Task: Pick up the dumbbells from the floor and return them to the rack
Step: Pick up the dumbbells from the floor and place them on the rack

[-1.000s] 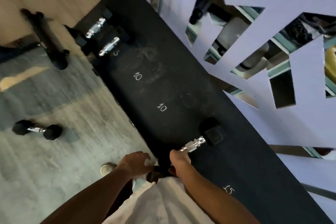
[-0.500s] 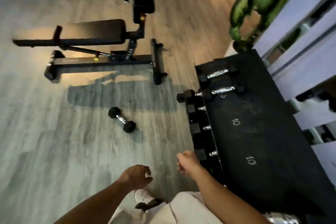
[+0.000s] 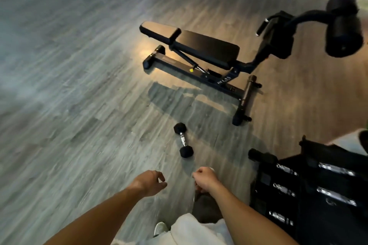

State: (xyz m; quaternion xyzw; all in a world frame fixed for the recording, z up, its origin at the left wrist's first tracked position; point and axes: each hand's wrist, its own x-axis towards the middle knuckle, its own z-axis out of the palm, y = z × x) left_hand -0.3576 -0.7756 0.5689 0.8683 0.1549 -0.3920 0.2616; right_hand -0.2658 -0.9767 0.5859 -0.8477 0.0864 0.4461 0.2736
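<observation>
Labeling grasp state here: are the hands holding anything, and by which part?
Nothing is held. The left hand and right hand are empty, fingers loosely curled; the dumbbell lies untouched on the floor.

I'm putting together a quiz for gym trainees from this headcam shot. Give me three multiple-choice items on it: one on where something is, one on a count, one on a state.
1. Where does the loose dumbbell lie?
A. on the bench pad
B. on the floor between the hands and the bench
C. on the rack's top shelf

2. How many dumbbells lie on the open floor?
A. one
B. two
C. four

3. What are the hands doing?
A. both grip one dumbbell
B. the right lifts the bench
C. both hold nothing

Answers:
1 B: it rests on the floor, ahead of the left hand and right hand and short of the bench.
2 A: only that one shows on the floor; the others sit in the rack at right.
3 C: both hands hang loosely curled in the air, with nothing in them.
</observation>
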